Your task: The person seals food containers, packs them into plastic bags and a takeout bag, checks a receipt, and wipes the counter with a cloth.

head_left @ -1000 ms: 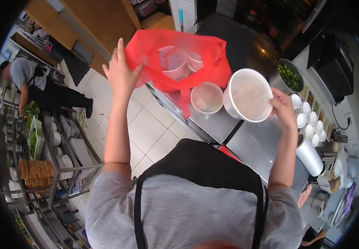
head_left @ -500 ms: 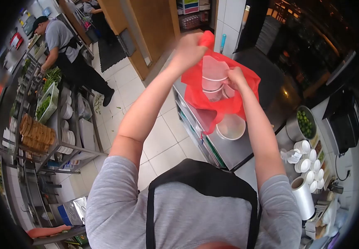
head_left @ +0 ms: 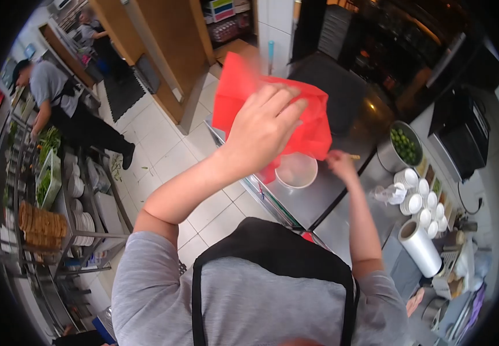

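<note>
A red plastic bag (head_left: pixel 310 109) stands on the metal counter, its loose top spread up and to the left. Its sides hide the tubs seen inside it earlier. In front of the bag is my left hand (head_left: pixel 264 130), raised, fingers loosely bent and apart, holding nothing. My right hand (head_left: pixel 343 165), slightly blurred, is at the bag's lower right edge with its fingers closed on the plastic. A round translucent tub (head_left: pixel 297 171) sits on the counter just below the bag, between my two hands.
To the right are a pot of green limes (head_left: pixel 404 145), stacked white cups (head_left: pixel 415 203) and a roll of plastic film (head_left: pixel 420 248). A co-worker (head_left: pixel 50 86) bends over a shelf rack (head_left: pixel 82 235) at left. Another person (head_left: pixel 91 34) stands beyond the door (head_left: pixel 157 52).
My left hand has let go of the bag's top and come down toward me. My right hand has moved out of the bag to its lower edge. The bag's sides now cover the tubs.
</note>
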